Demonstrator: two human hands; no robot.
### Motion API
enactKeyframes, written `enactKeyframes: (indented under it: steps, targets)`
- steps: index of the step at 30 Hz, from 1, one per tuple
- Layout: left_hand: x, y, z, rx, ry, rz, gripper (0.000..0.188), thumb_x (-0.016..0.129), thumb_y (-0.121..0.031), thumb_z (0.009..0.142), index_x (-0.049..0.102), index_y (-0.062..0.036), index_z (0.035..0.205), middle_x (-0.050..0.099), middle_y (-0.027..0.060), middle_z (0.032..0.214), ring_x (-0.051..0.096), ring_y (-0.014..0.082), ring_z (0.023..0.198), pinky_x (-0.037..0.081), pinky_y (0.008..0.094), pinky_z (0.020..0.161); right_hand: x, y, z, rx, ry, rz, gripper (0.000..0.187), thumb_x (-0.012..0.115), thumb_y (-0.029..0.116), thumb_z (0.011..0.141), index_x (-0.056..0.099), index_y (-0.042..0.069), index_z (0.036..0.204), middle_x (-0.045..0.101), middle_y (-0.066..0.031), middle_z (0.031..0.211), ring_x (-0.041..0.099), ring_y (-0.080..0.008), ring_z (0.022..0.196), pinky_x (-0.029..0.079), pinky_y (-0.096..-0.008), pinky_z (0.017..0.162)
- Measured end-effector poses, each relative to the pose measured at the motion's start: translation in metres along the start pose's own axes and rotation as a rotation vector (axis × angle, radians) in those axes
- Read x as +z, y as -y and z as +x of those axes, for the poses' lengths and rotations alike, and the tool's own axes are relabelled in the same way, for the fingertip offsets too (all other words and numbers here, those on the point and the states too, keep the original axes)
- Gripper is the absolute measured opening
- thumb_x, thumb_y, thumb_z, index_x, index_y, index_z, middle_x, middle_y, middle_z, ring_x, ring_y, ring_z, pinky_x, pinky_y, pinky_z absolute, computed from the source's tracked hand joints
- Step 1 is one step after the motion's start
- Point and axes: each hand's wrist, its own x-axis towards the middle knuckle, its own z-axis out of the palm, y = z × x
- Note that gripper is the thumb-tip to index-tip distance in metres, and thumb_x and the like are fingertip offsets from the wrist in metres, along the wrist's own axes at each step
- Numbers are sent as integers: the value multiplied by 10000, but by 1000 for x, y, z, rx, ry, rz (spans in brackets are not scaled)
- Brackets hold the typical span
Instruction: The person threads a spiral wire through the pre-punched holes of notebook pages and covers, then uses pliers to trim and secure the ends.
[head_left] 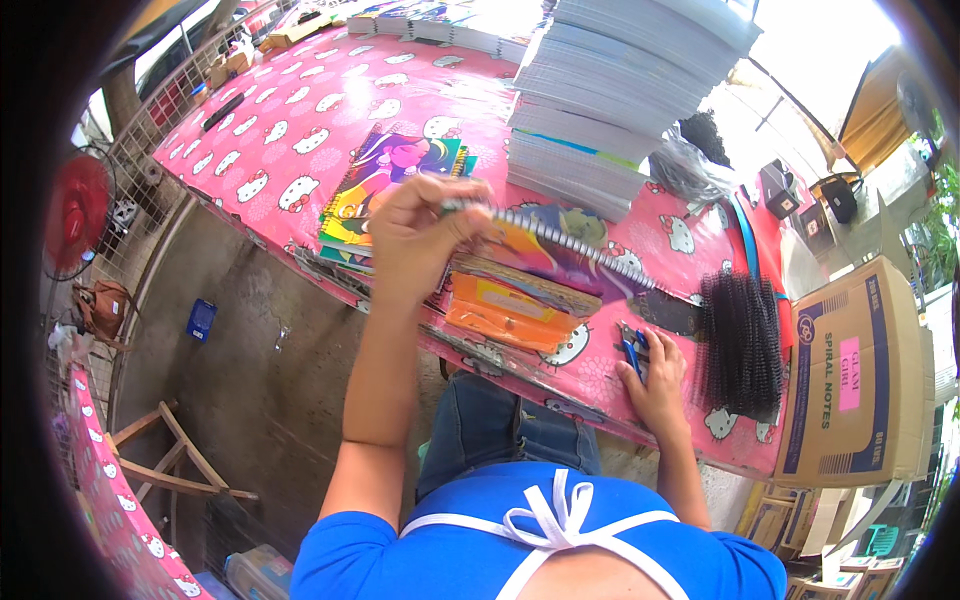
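Note:
My left hand (420,240) is raised over the table, its thumb and fingers pinching one end of a spiral notebook (550,262). The notebook tilts to the right, its coil edge facing up and its cover purple and orange. Low on the table, my right hand (662,385) is closed around small blue-handled pliers (630,350), jaws pointing away from me. Beyond my left hand lie colourful spiral notebooks (400,165) in a small pile. Under the raised notebook sits an orange packet (510,312) near the table's front edge.
A tall stack of unbound paper blocks (625,90) stands at the back. Black plastic spiral coils (742,345) are heaped on the right, beside a large cardboard box (850,385). The pink patterned table (290,130) stretches far left. A wooden chair (180,460) and red fan (78,215) stand left.

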Motion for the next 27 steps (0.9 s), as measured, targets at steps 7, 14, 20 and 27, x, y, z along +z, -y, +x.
enactKeyframes:
  steps: [7,14,20,27]
  targets:
    - [39,-112,-29,704,-110,504,203,758,-10,757,628,-26,912,658,118,906,634,190,815,535,308,703,-41,11,1,109,-130,390,387,660,117,823,554,13,1180,568,-157,1020,555,-305,958,444,-389,854]
    - [63,-12,-87,278,132,650,228,810,43,678,643,6,828,674,136,892,662,201,788,542,302,678,-60,78,-6,-192,-37,639,422,726,129,787,582,19,1168,604,-158,1075,590,-303,1032,472,-380,878]
    - [67,-14,-89,302,129,669,233,792,74,673,650,9,846,679,141,900,664,211,800,547,306,690,-51,101,2,-281,-69,624,432,730,148,790,573,30,1175,602,-164,1081,587,-319,1003,473,-402,861]
    - [59,-12,-86,381,196,633,278,773,104,664,644,-2,887,681,135,893,666,222,795,548,310,702,-41,81,14,345,972,1938,339,614,192,934,574,-23,1194,659,-123,1013,628,-139,834,487,-229,753]
